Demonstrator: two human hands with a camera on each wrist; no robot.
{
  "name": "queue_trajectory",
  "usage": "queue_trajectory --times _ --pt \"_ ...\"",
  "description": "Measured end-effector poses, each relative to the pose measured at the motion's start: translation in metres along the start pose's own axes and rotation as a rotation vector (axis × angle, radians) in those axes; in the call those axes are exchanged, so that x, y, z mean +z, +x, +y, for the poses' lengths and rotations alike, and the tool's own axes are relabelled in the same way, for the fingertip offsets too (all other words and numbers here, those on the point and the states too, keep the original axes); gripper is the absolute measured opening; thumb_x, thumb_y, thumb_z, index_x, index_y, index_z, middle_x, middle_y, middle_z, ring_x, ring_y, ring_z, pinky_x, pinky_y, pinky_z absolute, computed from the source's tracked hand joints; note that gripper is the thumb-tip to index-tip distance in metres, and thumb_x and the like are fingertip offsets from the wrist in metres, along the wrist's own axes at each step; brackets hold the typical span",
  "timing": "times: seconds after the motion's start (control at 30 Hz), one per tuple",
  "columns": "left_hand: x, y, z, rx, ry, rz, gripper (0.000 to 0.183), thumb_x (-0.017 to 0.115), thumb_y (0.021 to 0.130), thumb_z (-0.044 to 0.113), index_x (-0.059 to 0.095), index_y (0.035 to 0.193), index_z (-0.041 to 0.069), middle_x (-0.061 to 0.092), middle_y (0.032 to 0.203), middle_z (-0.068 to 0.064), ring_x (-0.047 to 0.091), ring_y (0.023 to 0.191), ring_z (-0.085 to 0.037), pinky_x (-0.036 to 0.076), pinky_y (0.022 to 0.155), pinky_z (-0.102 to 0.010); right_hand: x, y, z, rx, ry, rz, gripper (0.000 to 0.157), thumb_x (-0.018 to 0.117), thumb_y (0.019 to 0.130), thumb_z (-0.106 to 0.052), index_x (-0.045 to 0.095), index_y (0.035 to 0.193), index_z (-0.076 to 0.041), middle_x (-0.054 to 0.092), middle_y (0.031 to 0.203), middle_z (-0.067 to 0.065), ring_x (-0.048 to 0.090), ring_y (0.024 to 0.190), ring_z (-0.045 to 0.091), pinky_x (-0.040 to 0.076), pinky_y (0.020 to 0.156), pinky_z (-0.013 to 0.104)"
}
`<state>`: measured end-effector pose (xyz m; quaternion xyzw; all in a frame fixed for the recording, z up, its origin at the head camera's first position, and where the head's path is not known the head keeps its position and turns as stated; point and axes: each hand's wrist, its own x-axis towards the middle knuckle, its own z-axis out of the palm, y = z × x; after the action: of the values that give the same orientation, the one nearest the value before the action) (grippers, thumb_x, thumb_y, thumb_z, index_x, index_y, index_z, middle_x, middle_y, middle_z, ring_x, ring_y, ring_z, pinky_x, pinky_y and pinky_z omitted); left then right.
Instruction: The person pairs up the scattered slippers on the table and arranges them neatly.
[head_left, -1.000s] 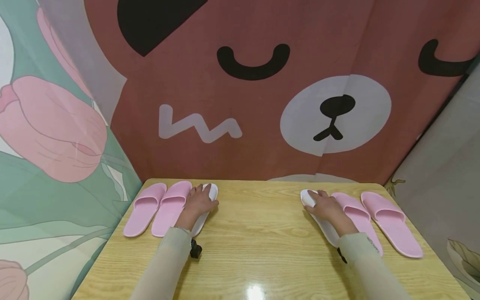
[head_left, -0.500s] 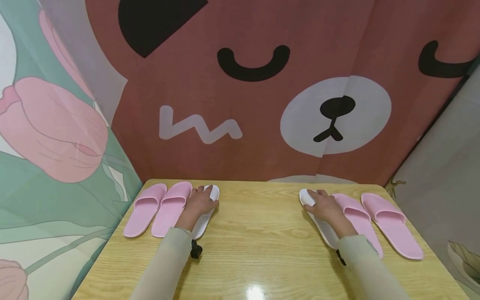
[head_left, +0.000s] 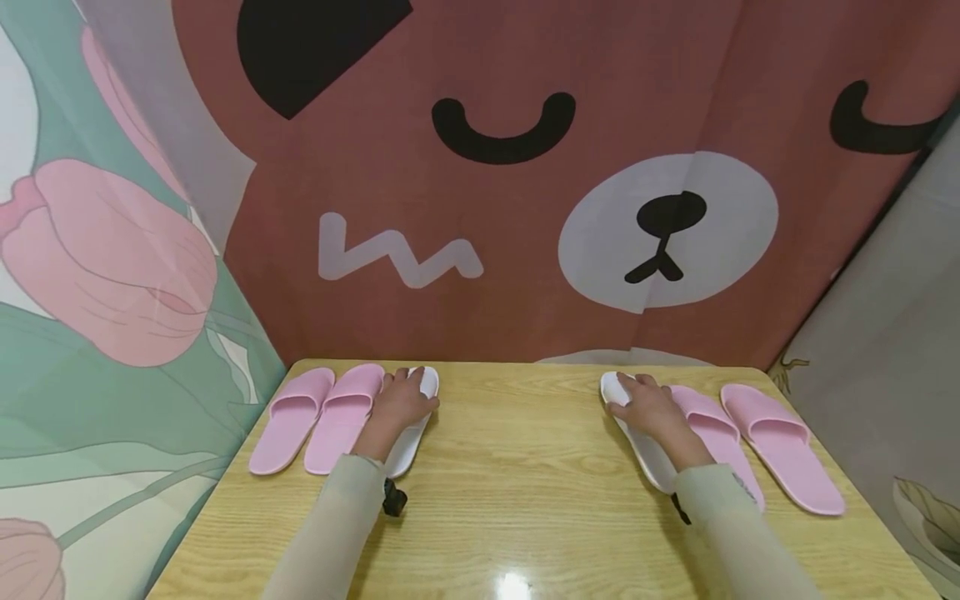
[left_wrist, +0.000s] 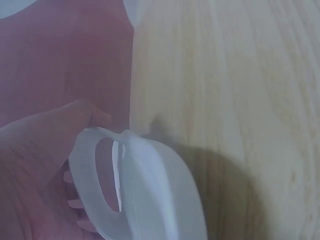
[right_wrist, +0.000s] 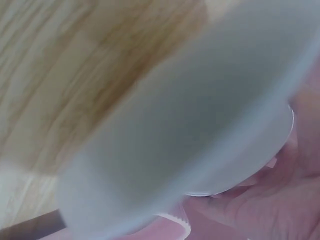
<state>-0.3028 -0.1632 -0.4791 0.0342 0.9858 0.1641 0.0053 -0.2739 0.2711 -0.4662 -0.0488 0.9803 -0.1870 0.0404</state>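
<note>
At the left of the table, my left hand [head_left: 401, 402] holds a white slipper [head_left: 408, 450] by its strap end. The left wrist view shows the thumb and fingers around the edge of the strap [left_wrist: 87, 177], with a shadow on the wood beside it. My right hand [head_left: 652, 410] grips another white slipper [head_left: 652, 462] on the right side, its thumb over the strap. In the right wrist view that slipper [right_wrist: 185, 120] lies close to the camera, hiding part of the fingers. I cannot tell whether either slipper is fully off the table.
Two pink slippers [head_left: 283, 433] [head_left: 333, 437] lie left of my left hand. Two more pink slippers [head_left: 716, 433] [head_left: 795, 467] lie right of my right hand. The wooden table [head_left: 517, 467] meets a bear-print curtain [head_left: 510, 317] at the back.
The left white slipper has shifted slightly to the right with my left hand. The right one has moved very little. The pink slippers stay where they were.
</note>
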Motion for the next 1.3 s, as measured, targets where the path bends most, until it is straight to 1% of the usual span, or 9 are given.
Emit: queue_trajectory --times 0.13,0.37,0.63,0.87,1.03,1.17,1.3 --pt "-0.001 -0.001 0.001 -0.003 -0.001 0.000 0.080 0.066 0.086 0.042 0.043 0.153 0.005 0.042 0.152 -0.026 0.038 0.135 -0.050 0.041 0.104 -0.062 0.000 0.001 -0.002 0.015 0.004 -0.005 0.074 0.061 0.097 -0.040 0.036 0.155 -0.002 0.031 0.151 0.040 0.028 0.131 0.071 0.030 0.102 0.077" --pt "-0.002 -0.003 0.004 -0.006 -0.002 -0.002 0.080 0.066 0.087 0.044 0.042 0.154 0.007 0.042 0.152 -0.024 0.038 0.136 -0.049 0.041 0.103 -0.062 0.000 0.002 -0.005 0.025 -0.018 -0.005 0.074 0.060 0.097 -0.042 0.036 0.156 -0.005 0.031 0.151 0.039 0.032 0.128 0.069 0.036 0.097 0.075" --pt "-0.006 -0.007 0.012 -0.019 -0.004 -0.010 0.079 0.065 0.087 0.044 0.043 0.154 0.009 0.043 0.151 -0.024 0.039 0.135 -0.048 0.042 0.102 -0.062 -0.002 0.003 -0.012 0.047 -0.007 -0.024 0.076 0.059 0.098 -0.043 0.033 0.158 -0.006 0.028 0.154 0.038 0.028 0.132 0.068 0.034 0.099 0.076" --pt "-0.004 -0.007 0.017 -0.036 -0.020 -0.007 0.079 0.065 0.086 0.044 0.043 0.154 0.009 0.043 0.152 -0.023 0.036 0.137 -0.047 0.045 0.098 -0.063 -0.003 0.004 -0.018 0.050 -0.008 -0.043 0.076 0.058 0.099 -0.044 0.031 0.159 -0.007 0.025 0.155 0.037 0.026 0.134 0.067 0.033 0.099 0.077" --pt "-0.006 -0.008 0.024 -0.049 -0.036 -0.006 0.079 0.065 0.086 0.042 0.043 0.154 0.010 0.042 0.152 -0.022 0.035 0.138 -0.046 0.044 0.098 -0.064 -0.003 0.006 -0.022 0.060 -0.001 -0.055 0.078 0.057 0.099 -0.047 0.028 0.160 -0.008 0.023 0.157 0.036 0.023 0.136 0.066 0.031 0.101 0.078" --pt "-0.008 -0.008 0.030 -0.051 -0.041 0.002 0.078 0.066 0.086 0.043 0.044 0.153 0.010 0.043 0.151 -0.022 0.037 0.136 -0.046 0.042 0.099 -0.066 -0.003 0.010 -0.024 0.056 0.004 -0.049 0.079 0.057 0.099 -0.048 0.027 0.160 -0.009 0.022 0.158 0.035 0.022 0.137 0.066 0.029 0.102 0.078" --pt "-0.009 -0.009 0.035 -0.045 -0.059 0.011 0.077 0.066 0.086 0.042 0.045 0.152 0.009 0.044 0.150 -0.022 0.038 0.135 -0.046 0.042 0.098 -0.066 -0.004 0.011 -0.026 0.053 0.005 -0.035 0.078 0.057 0.098 -0.046 0.028 0.160 -0.009 0.024 0.157 0.035 0.024 0.136 0.065 0.032 0.101 0.077"
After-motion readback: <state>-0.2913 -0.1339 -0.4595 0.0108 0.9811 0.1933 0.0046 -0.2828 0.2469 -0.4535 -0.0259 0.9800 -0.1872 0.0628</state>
